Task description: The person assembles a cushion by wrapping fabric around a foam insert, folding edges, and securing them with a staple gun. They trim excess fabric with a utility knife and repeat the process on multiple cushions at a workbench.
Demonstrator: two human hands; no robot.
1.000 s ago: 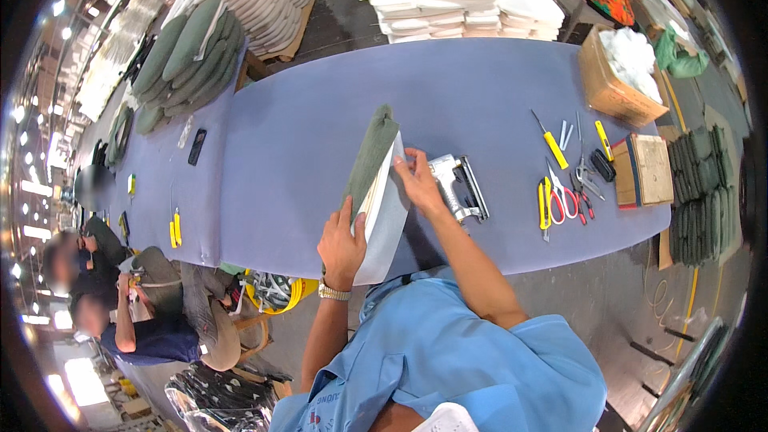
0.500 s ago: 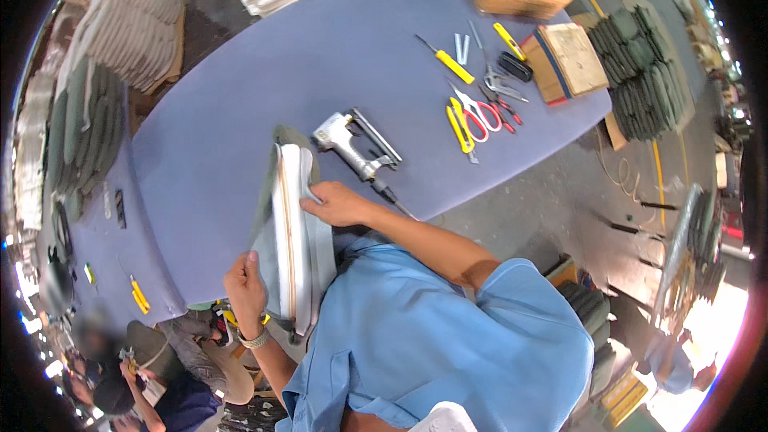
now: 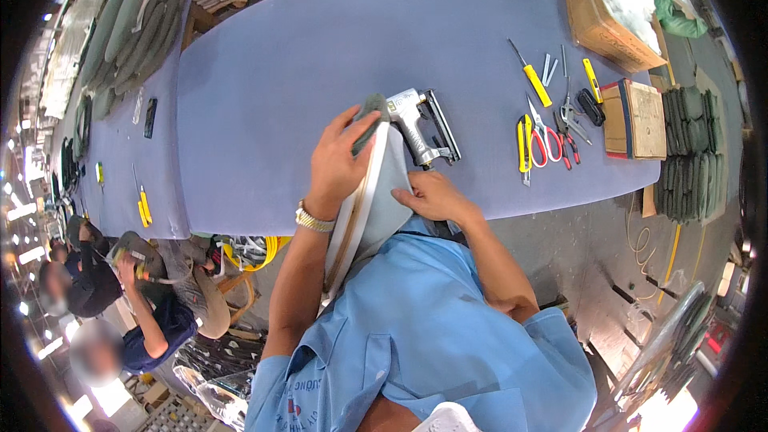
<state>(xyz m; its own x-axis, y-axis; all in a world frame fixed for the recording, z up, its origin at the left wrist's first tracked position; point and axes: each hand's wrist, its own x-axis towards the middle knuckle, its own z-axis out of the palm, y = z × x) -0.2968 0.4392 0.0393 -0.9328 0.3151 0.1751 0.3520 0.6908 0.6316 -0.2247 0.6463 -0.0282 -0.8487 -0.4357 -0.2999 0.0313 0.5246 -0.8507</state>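
A long upholstered panel (image 3: 382, 208) stands on edge against my body at the table's front edge. It has grey fabric, a white edge and a thin brown strip along it. My left hand (image 3: 340, 162) is closed over its far end, with fingers bent over the dark green fabric (image 3: 370, 116) there. On the panel's right side my right hand (image 3: 436, 196) pinches the grey fabric. Just beyond the right hand lies a silver staple gun (image 3: 414, 124) on the table, touched by neither hand. The panel's near end is hidden against my shirt.
On the blue-covered table (image 3: 320, 40), right, lie scissors (image 3: 552, 152), yellow cutters (image 3: 525, 142), a yellow-handled awl (image 3: 538, 86) and pliers (image 3: 570, 152). Two cartons (image 3: 612, 20) stand beyond them. Another person (image 3: 164, 328) works at left. Stacked green cushions (image 3: 692, 132) are at right.
My left hand has moved from the panel's near left side to its far end. The right hand still grips the fabric. The view has shifted, so the table contents appear further right.
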